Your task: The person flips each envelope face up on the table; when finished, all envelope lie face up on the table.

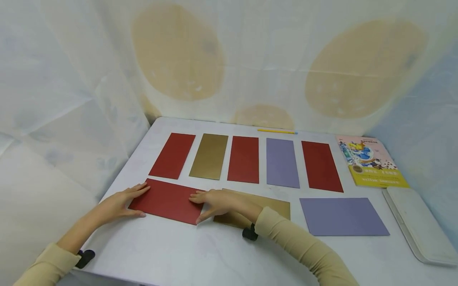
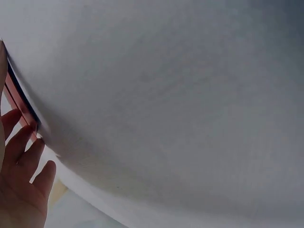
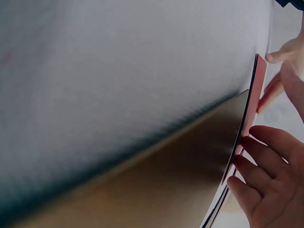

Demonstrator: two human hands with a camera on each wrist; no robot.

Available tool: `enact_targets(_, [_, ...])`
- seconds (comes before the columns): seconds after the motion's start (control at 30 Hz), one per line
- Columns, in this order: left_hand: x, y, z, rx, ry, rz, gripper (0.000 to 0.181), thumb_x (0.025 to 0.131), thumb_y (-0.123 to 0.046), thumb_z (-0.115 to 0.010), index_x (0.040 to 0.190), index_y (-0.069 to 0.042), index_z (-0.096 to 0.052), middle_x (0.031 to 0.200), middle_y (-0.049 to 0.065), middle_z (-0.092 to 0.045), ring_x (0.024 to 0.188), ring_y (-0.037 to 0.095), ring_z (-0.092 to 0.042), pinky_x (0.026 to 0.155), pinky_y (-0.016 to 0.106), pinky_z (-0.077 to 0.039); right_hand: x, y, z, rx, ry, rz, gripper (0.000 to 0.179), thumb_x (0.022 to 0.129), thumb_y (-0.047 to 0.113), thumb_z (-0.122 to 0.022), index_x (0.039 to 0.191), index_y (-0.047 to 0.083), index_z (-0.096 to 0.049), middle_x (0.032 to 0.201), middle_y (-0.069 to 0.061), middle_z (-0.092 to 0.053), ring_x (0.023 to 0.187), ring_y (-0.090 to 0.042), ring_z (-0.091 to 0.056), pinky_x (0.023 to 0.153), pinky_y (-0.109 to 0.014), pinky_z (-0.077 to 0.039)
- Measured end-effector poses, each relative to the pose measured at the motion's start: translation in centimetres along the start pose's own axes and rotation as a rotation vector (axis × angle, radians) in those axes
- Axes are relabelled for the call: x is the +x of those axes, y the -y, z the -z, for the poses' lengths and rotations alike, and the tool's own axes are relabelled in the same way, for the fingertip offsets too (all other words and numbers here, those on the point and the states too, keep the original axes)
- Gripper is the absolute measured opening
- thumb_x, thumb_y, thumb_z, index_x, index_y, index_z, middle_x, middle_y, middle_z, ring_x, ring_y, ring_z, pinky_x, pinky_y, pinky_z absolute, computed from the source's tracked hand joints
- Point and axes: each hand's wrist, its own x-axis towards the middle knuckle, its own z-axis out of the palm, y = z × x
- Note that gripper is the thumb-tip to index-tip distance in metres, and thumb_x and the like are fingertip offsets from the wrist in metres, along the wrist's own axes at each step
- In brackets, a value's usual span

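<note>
A red rectangular card lies lengthwise at the front left of the white table, between the two hands. My left hand touches its left end, fingers spread at the far corner and thumb near the front edge. At the card's right end rests my right hand, fingertips on the surface and thumb by the near corner. In the right wrist view, extended fingers meet the red card's edge. Beneath the right wrist lies a gold card, partly hidden by the hand and forearm.
Behind stands a row of upright-laid cards: red, gold, red, purple, red. A purple card lies front right, beside a white case. A book and yellow pencil lie farther back.
</note>
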Motion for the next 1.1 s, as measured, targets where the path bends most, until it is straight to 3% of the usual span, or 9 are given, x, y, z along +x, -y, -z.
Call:
enact_targets(0.27, [-0.5,0.2,-0.3,0.044,-0.033,-0.003,0.077,0.082,-0.050,-0.072,0.139,-0.003,-0.051,0.141,0.020,-0.048,0.123,0.038,-0.051,0.089,0.048,-0.048,0.2,-0.1,0.0,-0.031,0.016,0.036,0.052,0.099,0.024,-0.056,0.147,0.015,-0.041,0.153,0.003,-0.035,0.142,-0.011,-0.024,0.111,-0.030,-0.027])
enact_targets(0.53, [-1.3,-0.3,0.2,0.057,-0.147,-0.049,0.064,0.082,-0.037,-0.077,0.132,-0.002,-0.058,0.132,0.016,-0.057,0.116,0.035,-0.057,0.089,0.033,-0.048,0.1,-0.4,0.0,0.005,-0.005,0.073,0.052,0.099,0.032,-0.056,0.146,0.013,-0.044,0.151,0.001,-0.037,0.141,-0.013,-0.027,0.105,-0.023,-0.033])
enact_targets(0.83, [-2.0,-1.9,2.3,-0.012,-0.117,0.099,0.053,0.086,-0.038,-0.073,0.130,-0.010,-0.063,0.124,0.010,-0.064,0.113,0.034,-0.059,0.082,0.046,-0.051,-1.0,0.1,1.3,0.119,-0.018,0.089,0.062,0.096,0.049,-0.053,0.146,0.013,-0.043,0.149,0.004,-0.040,0.139,-0.008,-0.029,0.107,-0.025,-0.031])
enact_targets(1.1, [-1.9,-3.1,4.0,-0.010,-0.079,0.169,0.043,0.088,-0.040,-0.070,0.121,-0.012,-0.070,0.113,0.011,-0.069,0.103,0.033,-0.063,0.078,0.047,-0.051,-1.8,0.3,1.9,0.181,-0.024,0.127,0.054,0.097,0.048,-0.052,0.140,0.017,-0.052,0.139,0.003,-0.052,0.127,-0.005,-0.047,0.100,-0.023,-0.039])
